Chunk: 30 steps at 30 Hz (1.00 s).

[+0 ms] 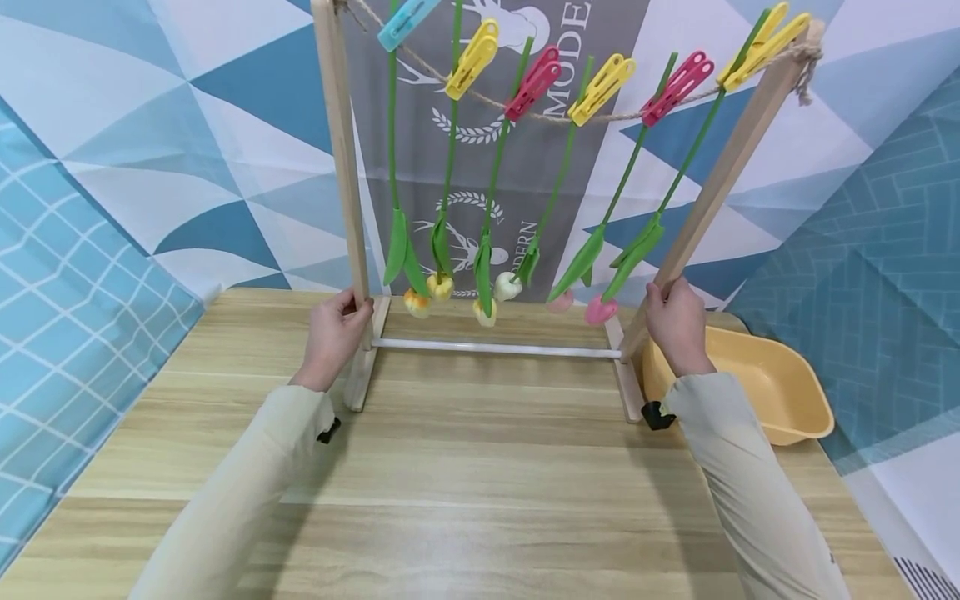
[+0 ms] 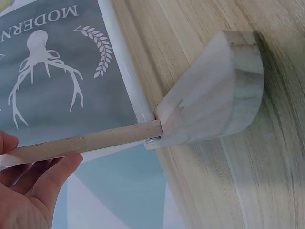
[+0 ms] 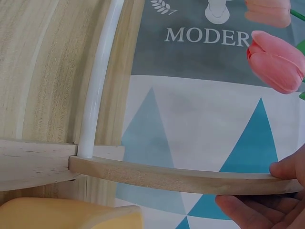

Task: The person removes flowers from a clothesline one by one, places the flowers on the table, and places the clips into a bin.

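Note:
A wooden frame stands on the table, its left post (image 1: pixel 343 150) and right post (image 1: pixel 738 158) joined low down by a white rod (image 1: pixel 495 347). My left hand (image 1: pixel 335 333) grips the left post near its base, thumb and fingers on opposite sides in the left wrist view. On the right post, my right hand (image 1: pixel 677 321) pinches the wood somewhat higher above its foot (image 1: pixel 626 392). Twine (image 1: pixel 487 102) sags between the post tops. Several artificial tulips hang upside down from it by clothespins, including a blue clothespin (image 1: pixel 407 21), a yellow clothespin (image 1: pixel 472 60) and a pink tulip (image 1: pixel 601 311).
A yellow plastic basin (image 1: pixel 780 379) sits at the table's right, close beside the frame's right foot. Patterned cloth (image 1: pixel 247 167) covers the wall behind the frame. The wood-grain table (image 1: pixel 480 500) extends toward me between my sleeves.

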Tool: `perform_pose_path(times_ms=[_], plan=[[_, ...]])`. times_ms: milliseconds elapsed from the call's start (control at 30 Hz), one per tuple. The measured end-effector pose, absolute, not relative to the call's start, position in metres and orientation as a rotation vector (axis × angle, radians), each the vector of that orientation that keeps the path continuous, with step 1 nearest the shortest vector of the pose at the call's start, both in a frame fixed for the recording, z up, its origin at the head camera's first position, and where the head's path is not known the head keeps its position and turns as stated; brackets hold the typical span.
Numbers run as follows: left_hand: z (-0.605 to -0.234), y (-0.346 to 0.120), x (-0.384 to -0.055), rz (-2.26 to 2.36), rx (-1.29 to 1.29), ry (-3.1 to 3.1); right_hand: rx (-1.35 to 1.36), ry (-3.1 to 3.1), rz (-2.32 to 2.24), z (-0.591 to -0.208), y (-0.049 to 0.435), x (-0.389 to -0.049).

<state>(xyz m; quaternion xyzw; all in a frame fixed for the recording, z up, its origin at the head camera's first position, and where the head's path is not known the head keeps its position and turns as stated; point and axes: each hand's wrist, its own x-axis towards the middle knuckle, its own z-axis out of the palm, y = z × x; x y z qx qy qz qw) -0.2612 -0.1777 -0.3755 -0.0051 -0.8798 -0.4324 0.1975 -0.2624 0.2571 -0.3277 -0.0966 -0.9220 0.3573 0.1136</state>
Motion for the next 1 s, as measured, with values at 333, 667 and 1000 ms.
perform_pose_path(times_ms=[333, 667, 1000], plan=[[-0.3777, -0.1778, -0.2626, -1.205, 0.006, -2.450, -0.259, -2.703, 1.018, -0.3262, 0.2565, -0.2611], [-0.3780, -0.1775, -0.2616, -1.207, -0.017, -2.449, -0.254, -2.708, 0.977, -0.3272, 0.2589, -0.2602], [-0.3808, -0.1778, -0.2594, -1.206, -0.021, -2.450, -0.247, -2.705, 0.965, -0.3275, 0.2587, -0.2581]])
